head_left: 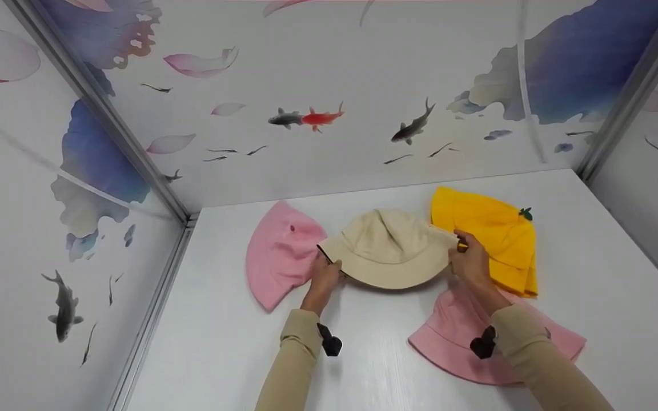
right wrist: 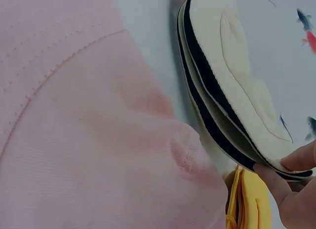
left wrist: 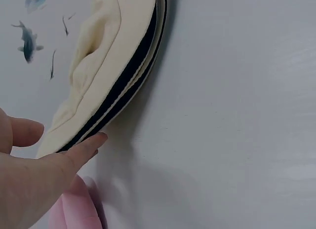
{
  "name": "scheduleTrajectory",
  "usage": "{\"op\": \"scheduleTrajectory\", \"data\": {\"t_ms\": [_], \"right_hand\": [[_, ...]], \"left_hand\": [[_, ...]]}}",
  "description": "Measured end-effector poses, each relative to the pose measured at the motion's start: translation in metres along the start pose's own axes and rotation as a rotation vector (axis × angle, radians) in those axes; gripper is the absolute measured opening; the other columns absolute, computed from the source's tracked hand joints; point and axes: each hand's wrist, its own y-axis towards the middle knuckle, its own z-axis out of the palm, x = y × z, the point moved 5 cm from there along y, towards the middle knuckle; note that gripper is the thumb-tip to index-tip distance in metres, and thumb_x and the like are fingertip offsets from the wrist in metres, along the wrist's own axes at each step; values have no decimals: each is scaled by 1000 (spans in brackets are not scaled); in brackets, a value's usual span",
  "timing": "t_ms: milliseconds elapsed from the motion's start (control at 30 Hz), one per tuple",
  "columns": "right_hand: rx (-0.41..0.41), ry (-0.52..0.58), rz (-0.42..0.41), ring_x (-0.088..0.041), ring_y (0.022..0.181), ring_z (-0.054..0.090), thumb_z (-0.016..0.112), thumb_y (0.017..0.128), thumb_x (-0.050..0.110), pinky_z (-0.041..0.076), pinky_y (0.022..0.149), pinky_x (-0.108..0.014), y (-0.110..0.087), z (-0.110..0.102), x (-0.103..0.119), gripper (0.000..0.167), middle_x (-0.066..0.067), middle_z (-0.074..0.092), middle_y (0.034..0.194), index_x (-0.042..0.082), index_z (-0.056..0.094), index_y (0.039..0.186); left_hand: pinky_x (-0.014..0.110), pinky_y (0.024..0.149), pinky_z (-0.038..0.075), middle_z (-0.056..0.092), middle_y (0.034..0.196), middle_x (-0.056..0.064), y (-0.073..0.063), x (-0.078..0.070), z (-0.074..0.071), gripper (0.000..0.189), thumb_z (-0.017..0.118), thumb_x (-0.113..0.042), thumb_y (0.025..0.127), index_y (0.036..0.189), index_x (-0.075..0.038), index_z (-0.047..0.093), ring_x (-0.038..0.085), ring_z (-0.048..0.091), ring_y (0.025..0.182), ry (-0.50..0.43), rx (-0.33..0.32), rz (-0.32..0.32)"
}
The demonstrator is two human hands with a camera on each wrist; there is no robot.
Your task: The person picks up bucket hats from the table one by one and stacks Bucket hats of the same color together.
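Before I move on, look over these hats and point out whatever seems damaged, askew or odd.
No tears or spills show. Slightly odd is the cream hat, held between the left hand and right hand: its crown is dented and creased, so it looks out of shape.

Long beige cloth sleeves (head_left: 293, 362), wrinkled, ending in wide beige cuffs (head_left: 300, 326). Small black angular wrist cameras (head_left: 331, 343), one per wrist.
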Motion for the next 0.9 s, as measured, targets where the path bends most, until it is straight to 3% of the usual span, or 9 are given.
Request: {"op": "scheduleTrajectory", "data": {"t_ms": [100, 200, 333, 467, 533, 667, 767, 900], "right_hand": [[6, -14, 12, -31, 105, 53, 47, 101, 2, 56, 79, -23, 1, 2, -4, 63, -23, 43, 148, 8, 24, 159], [6, -28, 24, -33, 114, 52, 46, 100, 1, 57, 94, -32, 1, 4, -9, 66, -22, 41, 152, 8, 20, 160], [-7, -39, 29, -36, 128, 47, 47, 101, -1, 43, 114, -45, 0, 4, -13, 66, -21, 37, 157, 8, 19, 160], [0, -36, 44, -36, 133, 44, 47, 102, -1, 39, 117, -47, -2, 4, -15, 66, -20, 33, 160, 8, 17, 160], [13, -26, 37, -35, 134, 44, 46, 102, -1, 38, 117, -47, -5, 4, -15, 67, -18, 33, 162, 9, 16, 160], [25, -37, -15, -35, 141, 43, 45, 101, -2, 37, 117, -49, -13, 4, -13, 65, -17, 33, 162, 8, 19, 160], [5, -80, -69, -38, 142, 43, 47, 99, -5, 39, 115, -51, -19, 5, -9, 62, -20, 36, 160, 3, 27, 157], [-9, -100, -120, -39, 138, 47, 50, 97, -8, 42, 112, -50, -25, 7, -6, 58, -22, 38, 156, 0, 35, 152]], "left_hand": [[48, 121, 31, 38, 157, 23, -2, 1, 0, 65, 47, -3, 98, 157, 0, 21, 35, 36, 146, -6, 12, 6], [48, 121, 31, 35, 159, 23, -4, 2, -3, 68, 48, -3, 96, 158, -1, 18, 35, 34, 147, 9, 4, 11], [49, 110, 44, 38, 157, 23, -5, 7, -8, 62, 45, -3, 98, 157, -1, 24, 35, 43, 141, 0, 13, -13], [52, 98, 53, 36, 159, 23, -9, 11, -15, 60, 42, -4, 102, 158, -3, 22, 38, 47, 138, -34, 47, -41], [52, 95, 55, 36, 157, 27, -13, 5, -20, 59, 41, -2, 101, 157, 2, 22, 41, 47, 138, -13, 46, -29], [44, 85, 60, 45, 147, 32, -16, 5, -32, 56, 42, 1, 98, 152, 8, 29, 44, 56, 125, 24, -27, -31], [34, 74, 62, 54, 137, 29, -15, 12, -44, 49, 44, -1, 99, 147, 6, 39, 37, 64, 110, 53, -101, -33], [33, 73, 60, 59, 127, 24, -20, 15, -65, 41, 45, -2, 99, 139, 3, 48, 30, 64, 103, 150, -178, -4]]}}
